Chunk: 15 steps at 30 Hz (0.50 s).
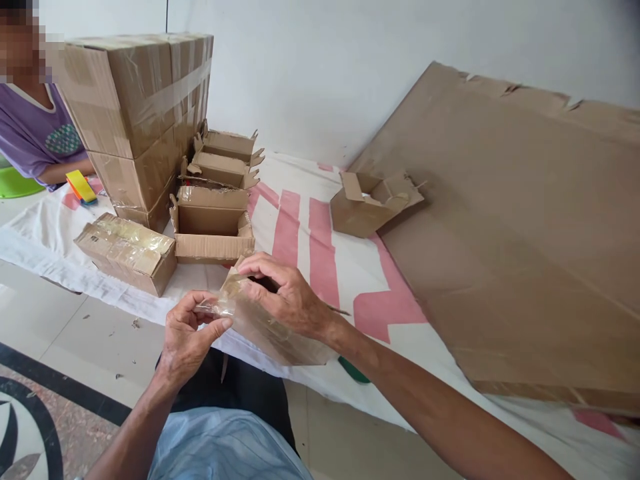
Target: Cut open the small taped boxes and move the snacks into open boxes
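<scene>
— What's around you, biggest first?

— A large cardboard sheet [510, 240] lies on my right over the white cloth with pink stripes [320, 247] spread on the floor. To my left stands a stack of taped boxes [140, 113], and beside it a row of open small boxes [213, 223]. One sealed small box [127, 252] lies at the cloth's near edge, and another open box [367, 208] lies tipped against the sheet. A person in a purple shirt [30, 130] sits behind the stack, with a yellow tape dispenser [81, 187] nearby.

— And what are you holding?

— A flattened small carton [270, 330], shiny with clear tape, low in front of me, just nearer than the open boxes.

— How are your hands on it?

— My right hand [287, 300] lies over the top, fingers curled onto its upper edge. My left hand [187, 337] pinches the carton's left corner, where a strip of clear tape [215, 307] sticks out, between thumb and fingers. Both are closed on it.
</scene>
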### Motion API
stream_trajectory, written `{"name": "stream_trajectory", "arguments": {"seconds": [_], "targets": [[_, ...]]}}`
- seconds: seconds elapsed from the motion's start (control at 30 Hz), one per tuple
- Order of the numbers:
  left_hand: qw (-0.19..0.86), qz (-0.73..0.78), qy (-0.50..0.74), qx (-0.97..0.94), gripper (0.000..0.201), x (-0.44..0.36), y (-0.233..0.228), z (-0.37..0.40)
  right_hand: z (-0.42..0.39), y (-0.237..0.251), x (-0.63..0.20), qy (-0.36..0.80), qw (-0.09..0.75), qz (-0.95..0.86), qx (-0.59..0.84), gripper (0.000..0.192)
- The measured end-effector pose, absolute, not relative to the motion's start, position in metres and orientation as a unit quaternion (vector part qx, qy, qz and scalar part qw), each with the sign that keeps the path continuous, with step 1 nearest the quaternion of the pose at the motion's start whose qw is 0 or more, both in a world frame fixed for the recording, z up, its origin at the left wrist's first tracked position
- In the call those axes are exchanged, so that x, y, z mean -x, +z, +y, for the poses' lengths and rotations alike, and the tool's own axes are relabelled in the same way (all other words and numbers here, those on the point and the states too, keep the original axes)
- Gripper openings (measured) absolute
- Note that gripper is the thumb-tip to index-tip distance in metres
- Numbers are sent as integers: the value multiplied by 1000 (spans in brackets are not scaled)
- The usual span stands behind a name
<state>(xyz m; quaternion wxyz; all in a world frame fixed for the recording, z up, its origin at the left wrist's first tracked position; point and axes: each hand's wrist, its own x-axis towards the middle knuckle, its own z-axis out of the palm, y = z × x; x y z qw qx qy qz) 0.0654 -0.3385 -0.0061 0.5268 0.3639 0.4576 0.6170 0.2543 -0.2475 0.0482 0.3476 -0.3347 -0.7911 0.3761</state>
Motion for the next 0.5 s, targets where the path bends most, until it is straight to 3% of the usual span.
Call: {"name": "stream_trajectory", "arguments": {"seconds": [0.23,0.5], "targets": [[494,440,608,-440,30,-73,7,-333,-270,60,-259,462,261,-775,344,20],[629,361,552,-412,35,-53,17,-327,-269,63,-267,608,248,-672,343,38]]}}
